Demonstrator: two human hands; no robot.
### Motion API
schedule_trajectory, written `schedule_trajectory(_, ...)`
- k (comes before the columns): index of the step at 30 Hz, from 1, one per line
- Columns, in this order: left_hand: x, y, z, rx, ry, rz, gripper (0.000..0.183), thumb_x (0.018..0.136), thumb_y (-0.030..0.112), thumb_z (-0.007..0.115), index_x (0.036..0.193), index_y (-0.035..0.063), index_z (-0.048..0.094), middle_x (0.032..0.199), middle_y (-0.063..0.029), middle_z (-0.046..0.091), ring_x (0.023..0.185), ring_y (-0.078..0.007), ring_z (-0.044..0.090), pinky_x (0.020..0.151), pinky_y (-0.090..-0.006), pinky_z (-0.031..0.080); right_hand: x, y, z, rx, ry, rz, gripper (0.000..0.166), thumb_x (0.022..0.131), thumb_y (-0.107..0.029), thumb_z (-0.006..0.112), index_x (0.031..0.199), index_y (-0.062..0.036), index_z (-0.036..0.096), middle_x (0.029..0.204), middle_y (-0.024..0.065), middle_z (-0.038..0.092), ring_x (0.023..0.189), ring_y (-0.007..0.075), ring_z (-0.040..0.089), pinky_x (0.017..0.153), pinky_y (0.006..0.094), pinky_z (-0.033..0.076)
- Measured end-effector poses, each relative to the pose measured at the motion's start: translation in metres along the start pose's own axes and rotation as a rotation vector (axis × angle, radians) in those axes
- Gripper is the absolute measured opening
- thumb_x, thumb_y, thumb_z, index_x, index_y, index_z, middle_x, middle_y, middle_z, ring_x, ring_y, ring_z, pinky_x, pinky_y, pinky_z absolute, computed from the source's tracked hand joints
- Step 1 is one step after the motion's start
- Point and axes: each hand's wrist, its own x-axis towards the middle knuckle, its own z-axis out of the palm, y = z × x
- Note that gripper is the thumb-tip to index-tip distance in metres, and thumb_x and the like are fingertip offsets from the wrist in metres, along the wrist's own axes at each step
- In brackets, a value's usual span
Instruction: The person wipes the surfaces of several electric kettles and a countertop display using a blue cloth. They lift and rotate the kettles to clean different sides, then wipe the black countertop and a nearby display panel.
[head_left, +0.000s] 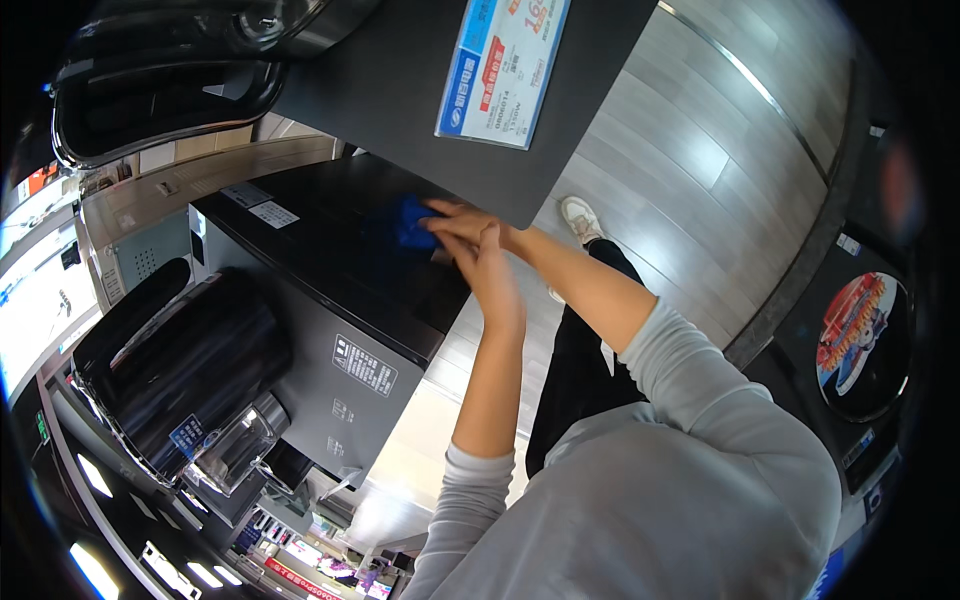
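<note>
A crumpled blue cloth (415, 223) lies against the glossy black top (330, 217) of a grey appliance. My right hand (469, 223) reaches in from the upper side, its fingers on the cloth. Just below it, my left hand (493, 281) overlaps the right one, fingers pointing toward the cloth and thumb raised. The left fingertips are blurred, so their grip is unclear. White labels (274, 214) sit at the far end of the black top. The appliance's grey panel (390, 420) bears a printed warning notice.
A dark grey panel (375, 97) holding a price card (502, 75) stands close above my right hand. Black rounded appliance parts (202, 367) with a handle project at lower left. A low dark display with a round printed disc (862, 345) stands at right. Pale tiled flooring (667, 150) runs between.
</note>
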Motion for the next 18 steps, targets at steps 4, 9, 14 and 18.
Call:
schedule_trajectory(4,0.055,-0.094,-0.011,0.017,0.018,-0.056,0.060,0.087,0.008,0.056,0.142,0.0064,0.032,0.129,-0.0121,0.050,0.124,-0.0231,0.046,0.107,-0.0334,0.030,0.003,0.087,0.024,-0.142,-0.004,0.161,0.061,0.091,-0.057,0.045,0.133,-0.0133,0.049,0.136,0.0164,0.046,0.123,0.0374,0.043,0.102,0.0456,0.033)
schedule_trajectory(9,0.062,-0.128,-0.014,0.033,-0.168,-0.255,0.062,0.089,0.015,0.054,0.144,0.0035,0.029,0.135,-0.0136,0.046,0.127,-0.0223,0.044,0.107,-0.0327,0.030,-0.005,0.203,0.081,-0.109,0.203,0.480,0.055,0.092,-0.055,0.044,0.127,-0.0133,0.053,0.127,0.0161,0.053,0.114,0.0372,0.050,0.092,0.0446,0.040)
schedule_trajectory(14,0.054,-0.157,-0.036,0.461,-0.426,-0.220,0.067,0.093,0.026,0.049,0.148,-0.0002,0.020,0.148,-0.0210,0.034,0.136,-0.0316,0.035,0.110,-0.0344,0.028,-0.022,0.300,0.145,0.266,0.628,0.664,0.049,0.094,-0.052,0.044,0.121,-0.0133,0.058,0.118,0.0158,0.060,0.104,0.0369,0.056,0.083,0.0437,0.047)
schedule_trajectory(18,0.045,-0.181,-0.081,0.749,-0.394,-0.176,0.079,0.093,0.043,0.049,0.147,-0.0050,0.019,0.150,-0.0262,0.026,0.140,-0.0375,0.026,0.114,-0.0431,0.018,-0.026,0.223,0.150,1.293,0.839,0.785,0.051,0.095,-0.055,0.040,0.117,-0.0140,0.059,0.115,0.0144,0.061,0.096,0.0347,0.058,0.075,0.0455,0.048)
